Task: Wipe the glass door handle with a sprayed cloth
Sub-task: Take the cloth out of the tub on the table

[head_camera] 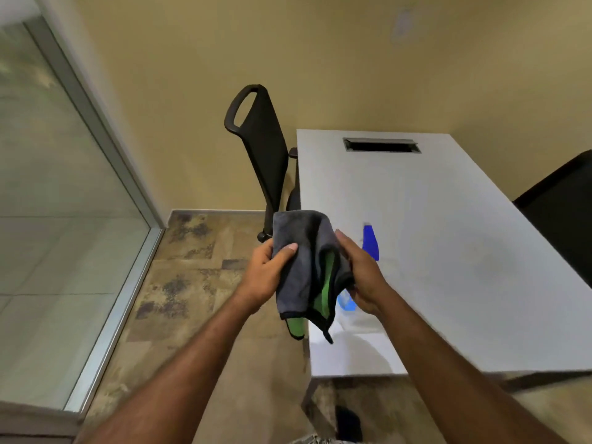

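The cloth (307,251), grey with a green underside, hangs bunched between both hands just over the near-left corner of the white bench (448,267); the left grip (267,267) pinches its upper left edge, thumb across the front and fingers curled behind; the right grip (363,274) is curled round the folds on the opposite side; neither has hold of anything else. The blue spray bottle (370,241) sits on the bench just behind the right grip, partly hidden by it. The door handle is out of view, so its long axis I cannot tell; the only glass showing is the framed glass panel (48,187) well off to the left, on the left grip's side; I'd judge the cloth must travel leftward; whether it is already sprayed I cannot tell.
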Demonstrator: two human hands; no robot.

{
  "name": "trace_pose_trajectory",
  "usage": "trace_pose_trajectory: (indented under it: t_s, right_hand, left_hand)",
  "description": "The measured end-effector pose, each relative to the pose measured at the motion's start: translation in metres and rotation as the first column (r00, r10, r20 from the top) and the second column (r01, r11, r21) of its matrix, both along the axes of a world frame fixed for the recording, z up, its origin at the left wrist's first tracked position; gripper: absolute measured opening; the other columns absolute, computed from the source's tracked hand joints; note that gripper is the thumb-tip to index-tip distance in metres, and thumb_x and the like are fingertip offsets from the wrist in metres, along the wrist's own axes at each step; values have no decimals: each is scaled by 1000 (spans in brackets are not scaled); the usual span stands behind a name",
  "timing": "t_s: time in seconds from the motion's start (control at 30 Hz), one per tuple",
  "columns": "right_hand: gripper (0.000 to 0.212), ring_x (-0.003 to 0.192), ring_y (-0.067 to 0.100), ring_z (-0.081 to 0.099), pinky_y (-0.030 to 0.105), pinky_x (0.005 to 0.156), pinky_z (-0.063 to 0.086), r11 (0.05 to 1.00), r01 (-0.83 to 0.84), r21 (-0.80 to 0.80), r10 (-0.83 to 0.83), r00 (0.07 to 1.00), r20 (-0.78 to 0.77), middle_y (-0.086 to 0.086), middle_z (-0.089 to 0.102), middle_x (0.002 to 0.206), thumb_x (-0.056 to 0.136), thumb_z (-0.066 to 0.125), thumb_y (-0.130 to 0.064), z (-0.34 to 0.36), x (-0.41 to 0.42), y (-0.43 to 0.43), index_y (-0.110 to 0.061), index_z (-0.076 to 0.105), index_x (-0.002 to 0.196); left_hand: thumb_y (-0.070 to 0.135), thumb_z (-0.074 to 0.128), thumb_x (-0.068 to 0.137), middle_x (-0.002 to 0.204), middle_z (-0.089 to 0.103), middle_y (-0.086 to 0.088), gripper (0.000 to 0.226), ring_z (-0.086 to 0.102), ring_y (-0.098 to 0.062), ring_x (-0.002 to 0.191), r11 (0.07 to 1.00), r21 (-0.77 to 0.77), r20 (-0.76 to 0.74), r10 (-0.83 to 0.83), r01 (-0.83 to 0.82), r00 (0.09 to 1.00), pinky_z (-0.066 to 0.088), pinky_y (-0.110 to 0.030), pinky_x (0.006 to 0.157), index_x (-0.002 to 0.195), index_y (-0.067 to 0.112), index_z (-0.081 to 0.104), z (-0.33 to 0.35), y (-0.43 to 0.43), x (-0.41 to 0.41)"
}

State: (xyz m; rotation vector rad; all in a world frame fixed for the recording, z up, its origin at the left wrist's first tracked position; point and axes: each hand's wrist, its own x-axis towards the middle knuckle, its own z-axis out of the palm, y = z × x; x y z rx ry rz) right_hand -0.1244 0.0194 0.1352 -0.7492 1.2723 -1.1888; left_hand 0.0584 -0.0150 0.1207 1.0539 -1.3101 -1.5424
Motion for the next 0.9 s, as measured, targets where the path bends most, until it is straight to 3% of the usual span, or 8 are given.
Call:
trace_pose_trajectory:
  t_s: [0.07, 0.13, 0.27, 0.43, 0.53, 0.6, 0.73, 0.9]
  right_hand:
    - [53, 107, 20, 70, 35, 93, 55, 997, -80, 15, 78, 992, 104, 6, 75, 113, 87, 58, -58, -8, 11, 0, -18, 70, 120]
    - [57, 110, 21, 69, 35, 92, 56, 984, -176, -23, 177, 984, 27, 6, 73, 117, 83, 66, -57, -14, 17, -2, -18, 65, 125]
    - [38, 105, 30, 69, 44, 92, 57, 986, -166, -21, 160, 970, -183, 10, 73, 110, 81, 77, -21, -16, 21, -12, -12, 67, 116]
    - [22, 87, 28, 62, 38, 79, 53, 995, -97, -10, 98, 995, 33, 15, 68, 92, 85, 53, 5, -6, 16, -24, -4, 69, 97]
    - [13, 85, 25, 67, 37, 80, 57, 996, -84, 20, 74, 951, 300, 12, 69, 89, 89, 60, -10, -7, 12, -28, -7, 73, 90]
    - [26, 92, 25, 68, 41, 91, 55, 995, -80, 61, 48, 911, 409, 11, 71, 94, 89, 67, -32, -12, 14, -29, -9, 73, 97]
    - [54, 112, 28, 67, 45, 98, 53, 979, -160, 124, 125, 960, 252, 11, 73, 117, 83, 69, -49, -33, 30, -25, -12, 68, 123]
    - [51, 110, 38, 67, 48, 95, 56, 995, -76, 69, 64, 985, 163, 16, 73, 113, 71, 84, -17, -40, 37, -30, -5, 68, 118]
  left_hand:
    - [22, 59, 103, 107, 76, -8, 18, 72, -24, 100, 991, 134, -67, 15, -6, 998, 59, -33, 80, 115, 11, 65, 4, 0, 8]
    - [25, 59, 102, 114, 73, -15, 27, 71, -30, 106, 973, 229, -83, 20, -1, 996, 58, -39, 88, 122, 7, 64, 5, -1, 19]
    - [27, 59, 100, 104, 75, -17, 29, 70, -29, 98, 904, 425, -172, 124, -40, 977, 54, -39, 87, 108, 3, 73, 11, -3, 44]
    - [21, 59, 95, 86, 75, -12, 31, 73, -25, 85, 859, 511, -326, 241, -45, 914, 60, -30, 68, 78, 8, 81, 12, -6, 74]
    - [22, 60, 88, 79, 75, -10, 29, 74, -25, 73, 833, 554, -416, 270, 7, 869, 60, -32, 62, 76, 7, 81, 10, 0, 81]
    - [24, 59, 91, 79, 75, -8, 30, 74, -25, 72, 838, 545, -474, 281, 26, 834, 60, -32, 63, 77, 8, 81, 7, 3, 83]
    - [32, 63, 87, 88, 74, -8, 28, 73, -28, 79, 817, 575, -524, 336, 34, 783, 61, -38, 70, 84, 9, 80, -1, 10, 85]
    - [27, 63, 90, 100, 74, -16, 29, 74, -34, 87, 820, 568, -501, 280, 67, 819, 61, -44, 73, 104, 4, 74, -12, 20, 90]
